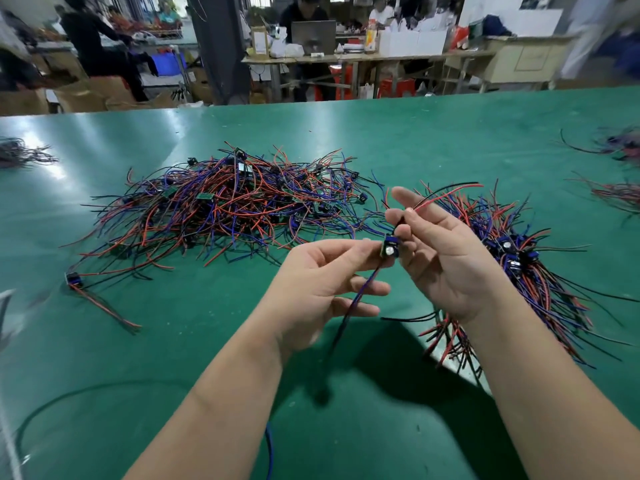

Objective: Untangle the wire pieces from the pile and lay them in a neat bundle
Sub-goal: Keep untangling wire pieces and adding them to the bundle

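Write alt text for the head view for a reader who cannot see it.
Two bare hands, left hand and right hand, hold up one small blue wired module over a green table. A tangled pile of red, blue and black wires lies behind; a tidier wire bundle lies right.

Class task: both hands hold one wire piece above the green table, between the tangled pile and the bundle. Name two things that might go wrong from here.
1. The blue and black leads hanging below the left hand from the wire piece might snag the tangled pile.
2. The neat bundle lies close under the right hand; a careless sweep might scatter it.
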`<state>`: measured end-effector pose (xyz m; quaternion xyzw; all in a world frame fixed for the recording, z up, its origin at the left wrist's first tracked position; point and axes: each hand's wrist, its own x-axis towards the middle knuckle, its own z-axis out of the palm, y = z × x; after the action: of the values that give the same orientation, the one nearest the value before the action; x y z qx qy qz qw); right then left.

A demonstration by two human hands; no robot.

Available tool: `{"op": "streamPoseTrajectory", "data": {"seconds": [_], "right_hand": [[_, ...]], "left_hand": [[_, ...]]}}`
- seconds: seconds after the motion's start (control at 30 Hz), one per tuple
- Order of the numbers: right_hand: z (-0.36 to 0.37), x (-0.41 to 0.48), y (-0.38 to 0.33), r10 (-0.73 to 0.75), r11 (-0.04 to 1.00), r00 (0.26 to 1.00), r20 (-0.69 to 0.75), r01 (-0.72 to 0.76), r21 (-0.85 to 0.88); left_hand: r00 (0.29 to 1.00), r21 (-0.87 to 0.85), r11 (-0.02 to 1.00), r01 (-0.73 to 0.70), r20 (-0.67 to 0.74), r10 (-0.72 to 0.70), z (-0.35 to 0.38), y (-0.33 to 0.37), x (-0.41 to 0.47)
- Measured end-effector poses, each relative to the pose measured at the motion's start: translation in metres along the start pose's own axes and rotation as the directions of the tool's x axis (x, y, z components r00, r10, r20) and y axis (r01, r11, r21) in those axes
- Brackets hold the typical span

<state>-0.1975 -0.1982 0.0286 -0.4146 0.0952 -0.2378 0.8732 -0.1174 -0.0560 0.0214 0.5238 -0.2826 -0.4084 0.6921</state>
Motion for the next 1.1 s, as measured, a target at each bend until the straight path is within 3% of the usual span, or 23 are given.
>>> {"op": "streamPoseTrajectory", "data": {"seconds": [0.13,0.27,0.4,0.53,0.63,0.7,0.83,1.0,1.1], "right_hand": [[0.001,0.001,0.001,-0.007,1.000,0.999,-0.045,0.007,0.006],[0.000,0.001,0.004,0.071,0.989,0.997,-0.044,-0.076,-0.128],[-0.004,0.002,0.006,0.113,0.964,0.992,-0.065,-0.125,-0.233],[-0.007,0.002,0.014,0.124,0.853,0.989,-0.082,-0.148,-0.500],[-0.006,0.002,0.021,0.054,0.741,0.996,-0.068,-0.086,-0.666],[-0.006,0.003,0.020,-0.014,0.713,0.995,-0.096,-0.057,-0.699],[-0.013,0.006,0.003,-0.116,0.848,0.967,-0.227,-0.022,-0.529],[-0.017,0.006,-0.010,-0.198,0.916,0.933,-0.299,0.068,-0.396],[-0.014,0.005,-0.006,-0.173,0.930,0.939,-0.297,0.057,-0.364]], "left_hand": [[0.999,-0.003,0.999,0.035,-0.005,-0.035,0.005,-0.001,-0.001],[0.992,0.017,0.999,0.042,-0.120,-0.039,0.012,-0.009,0.001],[0.986,-0.020,0.993,0.118,-0.114,-0.119,0.012,-0.010,0.002],[0.974,0.051,0.991,0.124,-0.196,-0.112,0.007,-0.013,0.005],[0.971,0.172,0.979,0.111,-0.228,-0.070,0.002,-0.018,0.007],[0.979,0.178,0.973,0.147,-0.166,-0.117,-0.001,-0.018,0.006],[0.955,0.187,0.946,0.264,0.088,-0.284,-0.007,-0.013,0.001],[0.913,0.421,0.887,0.191,0.256,-0.318,-0.014,-0.005,-0.004],[0.883,0.408,0.899,0.160,0.349,-0.315,-0.021,-0.002,-0.007]]}}
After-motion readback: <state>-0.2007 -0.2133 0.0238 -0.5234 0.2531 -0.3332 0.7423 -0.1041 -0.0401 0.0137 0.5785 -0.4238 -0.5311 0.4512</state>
